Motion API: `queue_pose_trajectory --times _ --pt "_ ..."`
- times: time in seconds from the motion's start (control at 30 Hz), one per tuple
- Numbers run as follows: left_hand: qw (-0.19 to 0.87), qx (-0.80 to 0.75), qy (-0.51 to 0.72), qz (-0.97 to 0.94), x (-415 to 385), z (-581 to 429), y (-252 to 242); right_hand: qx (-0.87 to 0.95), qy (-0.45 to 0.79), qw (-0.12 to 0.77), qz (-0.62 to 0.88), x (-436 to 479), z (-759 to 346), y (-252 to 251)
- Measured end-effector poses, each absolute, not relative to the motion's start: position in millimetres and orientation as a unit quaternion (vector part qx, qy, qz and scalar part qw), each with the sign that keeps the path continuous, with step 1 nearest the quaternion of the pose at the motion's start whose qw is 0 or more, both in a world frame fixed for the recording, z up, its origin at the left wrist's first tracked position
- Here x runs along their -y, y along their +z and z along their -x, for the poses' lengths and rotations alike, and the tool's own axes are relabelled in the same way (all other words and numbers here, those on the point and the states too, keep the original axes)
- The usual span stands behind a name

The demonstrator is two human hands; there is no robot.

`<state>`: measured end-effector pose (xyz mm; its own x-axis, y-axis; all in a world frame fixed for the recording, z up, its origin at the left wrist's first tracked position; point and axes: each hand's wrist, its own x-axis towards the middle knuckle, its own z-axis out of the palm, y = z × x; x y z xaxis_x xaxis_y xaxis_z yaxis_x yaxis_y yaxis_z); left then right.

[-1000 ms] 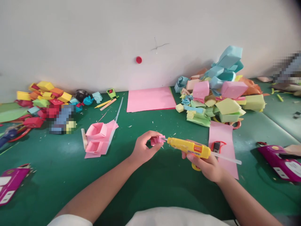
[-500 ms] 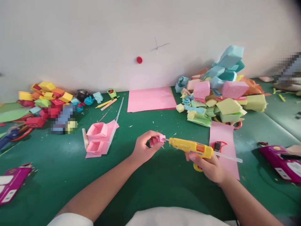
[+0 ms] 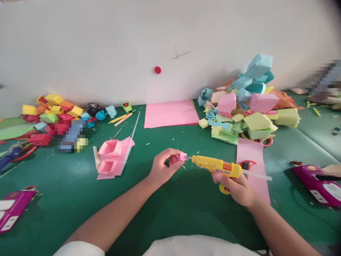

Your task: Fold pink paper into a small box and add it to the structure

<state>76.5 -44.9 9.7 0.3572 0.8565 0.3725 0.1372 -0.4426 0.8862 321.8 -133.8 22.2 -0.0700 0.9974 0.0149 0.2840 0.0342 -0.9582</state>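
My left hand pinches a small folded pink paper piece over the middle of the table; the fingers partly cover it. In my right hand is a yellow hot glue gun, pointing left. Its metal nozzle sits at the right end of the pink piece, where a shiny bit shows; whether they touch I cannot tell. A clear glue stick sticks out of the gun's back. To the left, two open pink paper boxes rest on a pink sheet beside another long glue stick.
Pink paper sheets lie by the wall. Folded paper boxes are heaped at the left and right. Another pink sheet has a red-and-black tool on it. Purple cases lie at the left and right edges.
The glue gun's nozzle has drawn back very slightly to the right from the pink piece's end. Both hands otherwise keep their places; the view has shifted a little.
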Motion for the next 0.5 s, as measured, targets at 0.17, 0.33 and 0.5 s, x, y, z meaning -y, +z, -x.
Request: queue_pose_trajectory --times 0.17,0.33,0.5 --pt "0.402 -0.341 0.451 -0.721 45.2 -77.0 11.4 0.582 0.438 0.414 0.547 133.0 -322.2 21.7" --pt "0.402 -0.344 0.449 -0.720 44.9 -76.5 9.9 0.582 0.450 0.412 0.538 134.7 -324.7 17.5" --pt "0.397 -0.350 0.449 -0.720 44.4 -76.1 8.0 0.588 0.463 0.408 0.523 135.3 -326.7 15.5"
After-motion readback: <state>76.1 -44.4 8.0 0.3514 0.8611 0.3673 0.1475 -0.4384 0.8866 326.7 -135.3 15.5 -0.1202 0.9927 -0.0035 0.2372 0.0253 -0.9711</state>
